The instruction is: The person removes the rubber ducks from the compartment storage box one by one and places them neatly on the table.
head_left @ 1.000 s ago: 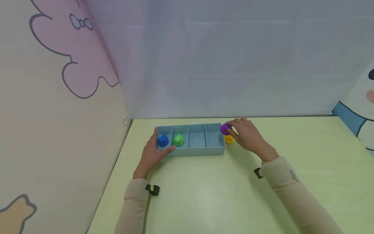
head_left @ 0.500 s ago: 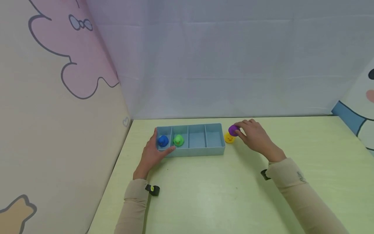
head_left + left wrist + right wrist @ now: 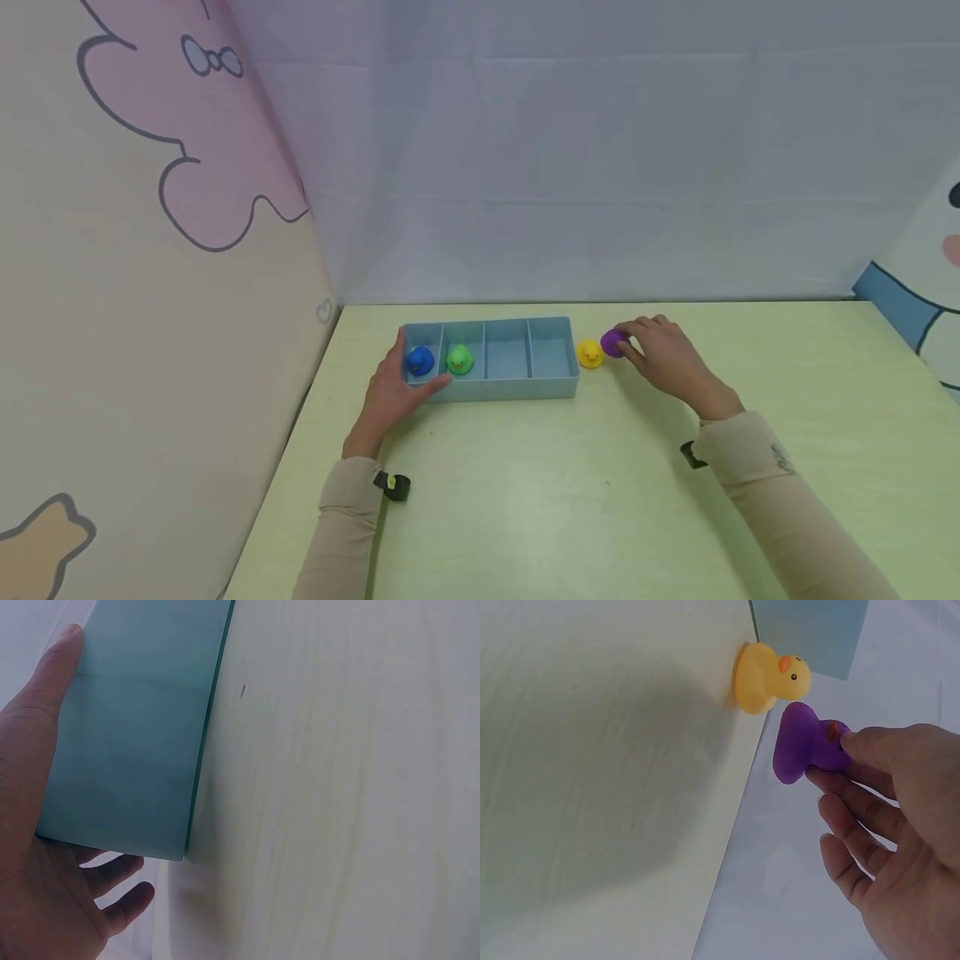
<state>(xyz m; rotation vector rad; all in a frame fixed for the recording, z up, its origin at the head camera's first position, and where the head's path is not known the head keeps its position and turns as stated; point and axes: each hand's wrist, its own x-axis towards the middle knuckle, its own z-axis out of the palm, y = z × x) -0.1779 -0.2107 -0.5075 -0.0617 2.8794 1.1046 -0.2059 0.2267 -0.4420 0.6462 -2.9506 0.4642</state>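
A purple rubber duck is pinched by its head between thumb and fingertips of my right hand. In the right wrist view it is tilted and apart from the yellow rubber duck, which stands beside the right end of a blue divided box. My left hand holds the box's left end. Its thumb lies along the front wall, the other fingers around the end. Inside the box, a blue duck sits in the leftmost compartment and a green duck in the one beside it.
The pale wooden table meets a white cloth backdrop at its far edge. On the left rises a wall with cartoon drawings. The box's two right compartments hold no ducks.
My right hand has moved right and slightly down with the purple duck, from above the box's right end past the yellow duck, which is now fully visible. My left hand has stayed on the box.
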